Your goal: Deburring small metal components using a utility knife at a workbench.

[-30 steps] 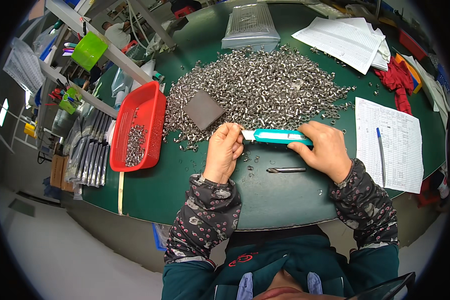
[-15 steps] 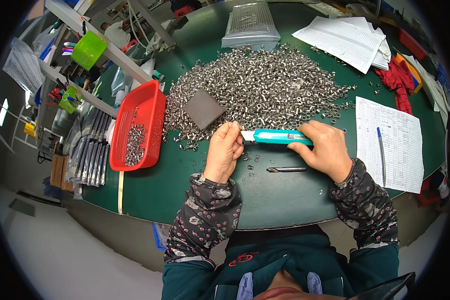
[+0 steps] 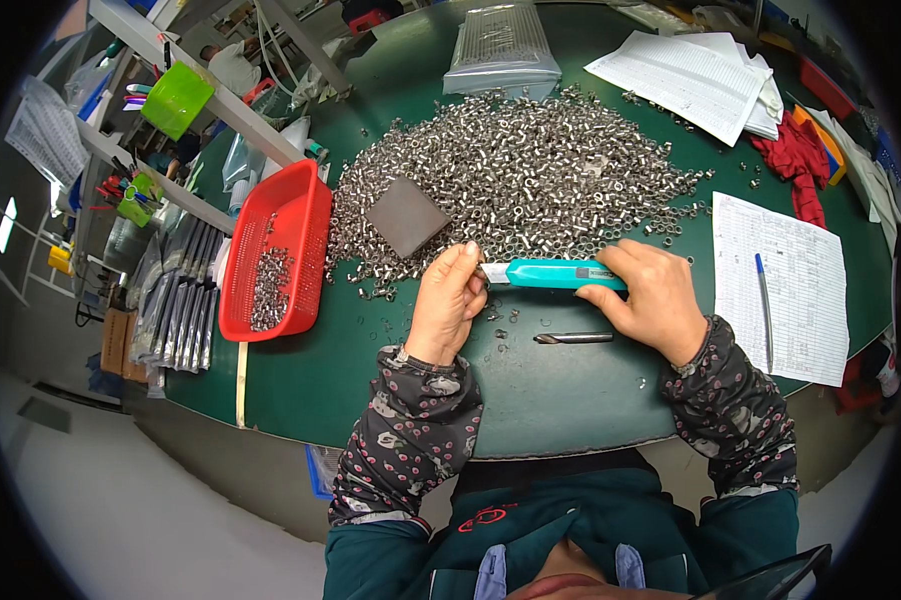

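My right hand (image 3: pixel 655 300) is closed around a teal utility knife (image 3: pixel 555 274), held level with its blade toward the left. At the blade's tip, the closed fingers of my left hand (image 3: pixel 447 300) pinch a small metal ring, mostly hidden by the fingertips. Just beyond my hands spreads a big heap of small metal rings (image 3: pixel 530 170). A dark grey square block (image 3: pixel 408 218) lies on the heap's near left side. Below the knife, a drill bit (image 3: pixel 573 338) rests on the green table (image 3: pixel 560 410), with a few loose rings left of it.
Left of the heap, a red perforated basket (image 3: pixel 317 250) holds some rings. On the right lies a printed sheet (image 3: pixel 810 290) with a blue pen (image 3: pixel 763 310). Farther back are more papers (image 3: pixel 675 85), a red cloth (image 3: pixel 798 165) and a clear bag (image 3: pixel 503 50). Shelf posts (image 3: pixel 200 70) stand at left.
Almost nothing differs. The knife has shifted very slightly in my right hand, and both hands keep their places.
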A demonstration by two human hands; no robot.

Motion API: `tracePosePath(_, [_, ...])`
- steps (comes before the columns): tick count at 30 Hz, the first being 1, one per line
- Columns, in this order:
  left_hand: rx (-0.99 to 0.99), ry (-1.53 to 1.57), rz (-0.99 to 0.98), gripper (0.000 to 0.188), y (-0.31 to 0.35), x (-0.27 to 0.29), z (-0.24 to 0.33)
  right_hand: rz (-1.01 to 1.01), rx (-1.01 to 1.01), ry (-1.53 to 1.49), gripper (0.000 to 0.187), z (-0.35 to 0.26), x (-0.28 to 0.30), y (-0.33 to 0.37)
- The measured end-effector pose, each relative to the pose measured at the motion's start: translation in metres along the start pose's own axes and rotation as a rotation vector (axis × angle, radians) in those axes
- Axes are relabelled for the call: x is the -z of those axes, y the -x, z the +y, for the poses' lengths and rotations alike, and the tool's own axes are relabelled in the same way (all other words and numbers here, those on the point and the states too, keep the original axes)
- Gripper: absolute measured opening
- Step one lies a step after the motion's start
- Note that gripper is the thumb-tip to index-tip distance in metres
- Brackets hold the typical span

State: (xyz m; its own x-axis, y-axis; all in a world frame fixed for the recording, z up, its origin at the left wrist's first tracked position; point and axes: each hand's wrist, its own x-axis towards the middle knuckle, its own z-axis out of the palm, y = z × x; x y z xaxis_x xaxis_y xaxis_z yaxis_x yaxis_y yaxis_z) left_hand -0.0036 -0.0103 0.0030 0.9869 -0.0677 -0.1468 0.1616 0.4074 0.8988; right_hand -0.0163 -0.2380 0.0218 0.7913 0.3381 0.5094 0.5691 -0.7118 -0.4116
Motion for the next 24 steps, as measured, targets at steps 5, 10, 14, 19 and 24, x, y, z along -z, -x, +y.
tracePosePath(5, [0.030, 0.013, -0.043, 0.021, 0.001, 0.002, 0.002, -0.005, 0.024, -0.004, 0.026, 0.000, 0.002, -0.001])
tracePosePath(10, [0.118, -0.007, -0.065, 0.021, 0.001, 0.004, 0.007, -0.010, 0.053, 0.013, 0.025, -0.001, 0.004, -0.001])
tracePosePath(14, [0.159, -0.005, -0.078, 0.019, 0.002, 0.005, 0.009, -0.014, 0.059, 0.017, 0.025, -0.002, 0.005, -0.001])
tracePosePath(19, [0.234, -0.001, -0.064, 0.019, 0.003, 0.003, 0.013, -0.011, 0.093, 0.051, 0.024, -0.003, 0.007, -0.002])
tracePosePath(24, [0.286, -0.031, -0.068, 0.020, 0.004, 0.003, 0.016, 0.012, 0.119, 0.075, 0.024, -0.002, 0.008, -0.003])
